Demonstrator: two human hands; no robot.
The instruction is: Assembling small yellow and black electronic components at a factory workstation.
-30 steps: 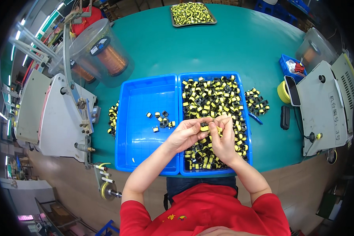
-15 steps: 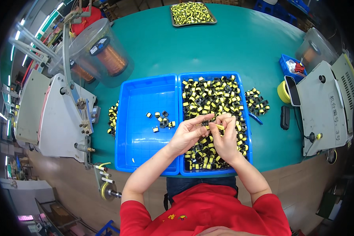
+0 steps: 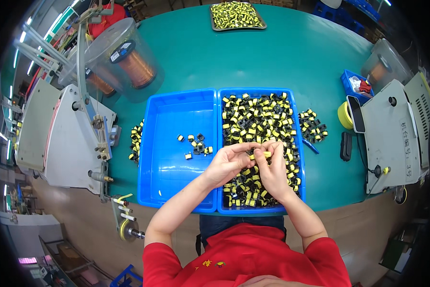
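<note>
Between both hands (image 3: 253, 165), yellow-black part (image 3: 259, 154)

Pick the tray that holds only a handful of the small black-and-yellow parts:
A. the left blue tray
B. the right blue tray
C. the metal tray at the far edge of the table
A: the left blue tray holds just a small cluster of parts, while the right blue tray and the metal tray are packed full.
</note>
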